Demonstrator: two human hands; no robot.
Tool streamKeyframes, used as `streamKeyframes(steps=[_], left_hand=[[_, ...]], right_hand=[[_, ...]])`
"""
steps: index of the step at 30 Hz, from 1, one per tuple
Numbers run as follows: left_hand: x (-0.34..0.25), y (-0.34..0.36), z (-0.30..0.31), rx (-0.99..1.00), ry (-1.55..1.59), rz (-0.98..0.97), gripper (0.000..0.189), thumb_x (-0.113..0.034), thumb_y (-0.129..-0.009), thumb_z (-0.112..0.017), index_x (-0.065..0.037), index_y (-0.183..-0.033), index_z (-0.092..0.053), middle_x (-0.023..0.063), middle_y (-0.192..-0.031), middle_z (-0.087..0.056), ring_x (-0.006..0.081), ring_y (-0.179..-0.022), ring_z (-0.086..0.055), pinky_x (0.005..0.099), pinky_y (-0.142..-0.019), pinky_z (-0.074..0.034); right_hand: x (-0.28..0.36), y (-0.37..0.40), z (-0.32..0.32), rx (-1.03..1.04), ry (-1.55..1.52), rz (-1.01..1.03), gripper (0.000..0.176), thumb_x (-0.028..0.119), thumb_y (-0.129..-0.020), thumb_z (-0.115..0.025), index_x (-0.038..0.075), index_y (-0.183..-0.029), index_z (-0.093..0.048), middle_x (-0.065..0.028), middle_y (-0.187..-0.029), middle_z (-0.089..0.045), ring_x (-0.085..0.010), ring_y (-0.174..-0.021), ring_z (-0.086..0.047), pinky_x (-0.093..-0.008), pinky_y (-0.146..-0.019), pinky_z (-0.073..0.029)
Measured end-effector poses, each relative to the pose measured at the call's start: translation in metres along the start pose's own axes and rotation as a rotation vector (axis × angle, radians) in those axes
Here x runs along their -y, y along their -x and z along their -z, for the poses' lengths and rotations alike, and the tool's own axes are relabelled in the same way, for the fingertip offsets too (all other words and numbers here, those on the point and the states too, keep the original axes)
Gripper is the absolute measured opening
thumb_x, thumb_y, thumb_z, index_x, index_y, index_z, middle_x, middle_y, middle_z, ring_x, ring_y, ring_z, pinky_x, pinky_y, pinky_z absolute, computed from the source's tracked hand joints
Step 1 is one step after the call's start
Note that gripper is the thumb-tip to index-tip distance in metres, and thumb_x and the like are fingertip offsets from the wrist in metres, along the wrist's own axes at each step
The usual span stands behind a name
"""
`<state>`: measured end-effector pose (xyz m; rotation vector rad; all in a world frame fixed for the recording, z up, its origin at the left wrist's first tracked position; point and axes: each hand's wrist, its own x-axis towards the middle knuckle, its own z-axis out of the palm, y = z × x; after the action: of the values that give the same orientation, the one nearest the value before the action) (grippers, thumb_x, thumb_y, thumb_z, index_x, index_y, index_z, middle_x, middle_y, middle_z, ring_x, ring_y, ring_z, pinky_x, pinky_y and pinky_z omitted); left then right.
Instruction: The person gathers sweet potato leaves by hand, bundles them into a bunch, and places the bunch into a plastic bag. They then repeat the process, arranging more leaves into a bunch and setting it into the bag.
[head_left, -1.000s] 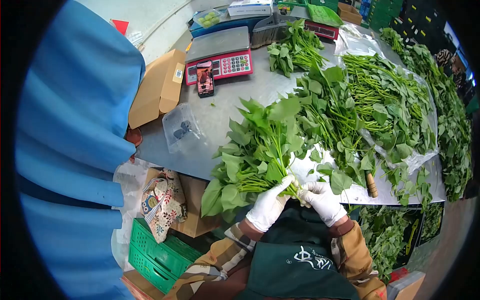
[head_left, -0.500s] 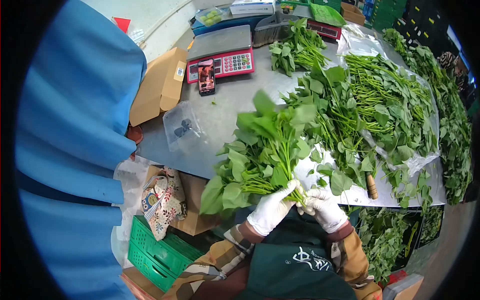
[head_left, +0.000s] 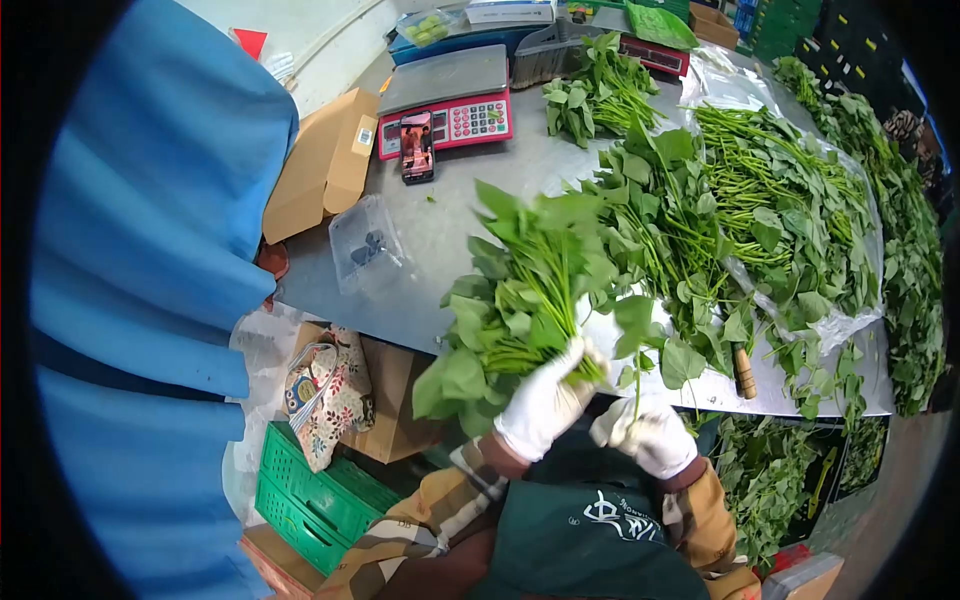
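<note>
Blue curtain: the blue curtain (head_left: 160, 200) hangs beyond the left edge of the counter (head_left: 465, 205).
Carton: a brown carton (head_left: 310, 165), with its flap standing up, is at the left edge.
Clear box: a clear plastic box (head_left: 366, 245) with some dark pieces inside lies near the front-left corner.
Scale and phone: the red scale (head_left: 470, 125) stands toward the far-left corner, and the phone (head_left: 417, 147) is upright against its front.
My bunch: the bunch of leafy greens (head_left: 520, 310) is in the air over the front edge, its leaves spreading up and to the left.
My left hand: the left hand (head_left: 545, 405), in a white glove, is closed around the stems of this bunch.
My right hand: the right hand (head_left: 650, 437), also gloved, is just before the front edge, near the left one but apart; its fingers pinch a single sprig (head_left: 634, 318), which rises upright.
Loose greens: the loose greens (head_left: 670, 210) lie across the counter, right of its middle.
Wooden handle: the wooden handle (head_left: 744, 375) points over the front edge.
Right side: the pile of stems (head_left: 780, 190) rests on clear plastic, and more vines (head_left: 915, 290) run along the right edge.
</note>
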<state>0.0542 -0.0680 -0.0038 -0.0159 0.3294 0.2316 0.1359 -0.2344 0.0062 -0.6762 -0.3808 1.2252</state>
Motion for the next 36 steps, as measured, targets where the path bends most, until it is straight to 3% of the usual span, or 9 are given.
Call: streamKeyframes(steps=[4,7,11,13,16,22,28,31,36], left_hand=[[-0.017,-0.009,-0.006,0.024,0.008,-0.079,0.016,-0.011,-0.096,-0.055,-0.005,-0.110,-0.059,0.0077,-0.096,-0.062,0.0208,-0.091,-0.059,0.0390,-0.094,-0.048],[-0.021,-0.003,-0.012,0.004,-0.131,-0.168,0.015,-0.006,-0.096,-0.053,-0.004,-0.111,-0.056,0.0086,-0.096,-0.060,0.0200,-0.092,-0.059,0.0357,-0.091,-0.049],[-0.032,-0.007,-0.001,-0.039,-0.411,-0.334,0.018,-0.006,-0.094,-0.057,-0.005,-0.112,-0.055,0.0083,-0.095,-0.061,0.0211,-0.091,-0.060,0.0335,-0.089,-0.046],[-0.038,-0.012,0.011,-0.082,-0.356,-0.316,0.016,-0.006,-0.092,-0.060,-0.004,-0.108,-0.057,0.0077,-0.096,-0.061,0.0209,-0.091,-0.059,0.0380,-0.091,-0.050],[-0.034,-0.017,0.022,-0.168,-0.247,-0.277,0.013,-0.004,-0.093,-0.058,-0.001,-0.106,-0.057,0.0089,-0.095,-0.061,0.0201,-0.087,-0.059,0.0360,-0.088,-0.051],[-0.028,-0.022,0.059,-0.212,-0.408,-0.195,0.012,-0.005,-0.093,-0.059,-0.001,-0.104,-0.059,0.0087,-0.095,-0.061,0.0196,-0.087,-0.060,0.0372,-0.087,-0.052],[-0.029,-0.021,0.059,-0.204,-0.438,-0.203,0.011,-0.005,-0.093,-0.060,-0.001,-0.103,-0.059,0.0089,-0.095,-0.062,0.0202,-0.088,-0.061,0.0370,-0.088,-0.052],[-0.028,-0.020,0.056,-0.186,-0.471,-0.220,0.012,-0.006,-0.094,-0.058,-0.002,-0.104,-0.059,0.0081,-0.095,-0.062,0.0199,-0.089,-0.061,0.0361,-0.088,-0.051],[-0.029,-0.020,0.061,-0.116,-0.519,-0.189,0.012,-0.009,-0.095,-0.057,-0.001,-0.104,-0.060,0.0079,-0.095,-0.062,0.0196,-0.091,-0.060,0.0340,-0.088,-0.050]], right_hand=[[0.016,0.004,-0.017,0.130,0.138,-0.010,0.011,0.004,-0.082,-0.067,-0.006,-0.082,-0.063,-0.0185,-0.088,-0.066,-0.0173,-0.064,-0.058,-0.0249,-0.055,-0.045],[0.052,0.057,0.023,-0.387,0.205,0.206,0.012,-0.002,-0.079,-0.062,0.005,-0.071,-0.057,-0.0112,-0.068,-0.059,-0.0176,-0.053,-0.053,-0.0308,-0.056,-0.047],[0.146,0.082,-0.007,0.309,-0.182,0.922,0.072,0.010,-0.068,-0.082,0.011,-0.132,-0.050,0.0012,-0.095,-0.055,-0.0123,-0.077,-0.053,-0.0317,-0.069,-0.040],[0.149,0.088,0.009,0.261,-0.160,0.865,0.073,0.012,-0.072,-0.080,0.009,-0.136,-0.046,0.0008,-0.092,-0.056,-0.0118,-0.074,-0.052,-0.0304,-0.067,-0.041],[0.134,0.065,0.033,-0.443,0.264,0.566,0.042,0.024,-0.094,-0.059,0.004,-0.130,-0.053,-0.0023,-0.082,-0.063,-0.0128,-0.073,-0.058,-0.0304,-0.071,-0.047],[0.090,-0.058,0.075,-0.618,0.831,0.171,0.020,0.012,-0.089,-0.063,-0.002,-0.102,-0.069,-0.0081,-0.089,-0.071,-0.0134,-0.074,-0.064,-0.0266,-0.069,-0.051],[0.055,-0.104,0.112,-0.953,1.890,0.291,0.018,0.019,-0.076,-0.072,0.010,-0.091,-0.070,-0.0106,-0.084,-0.068,-0.0280,-0.076,-0.066,-0.0357,-0.072,-0.052],[0.059,-0.110,0.115,-0.906,1.811,0.235,0.021,0.020,-0.073,-0.074,0.009,-0.089,-0.068,-0.0098,-0.079,-0.067,-0.0258,-0.072,-0.066,-0.0358,-0.068,-0.052],[0.075,-0.110,0.110,-0.669,0.944,0.171,0.015,0.007,-0.084,-0.069,0.002,-0.096,-0.062,-0.0024,-0.077,-0.064,-0.0081,-0.063,-0.055,-0.0243,-0.056,-0.047]])
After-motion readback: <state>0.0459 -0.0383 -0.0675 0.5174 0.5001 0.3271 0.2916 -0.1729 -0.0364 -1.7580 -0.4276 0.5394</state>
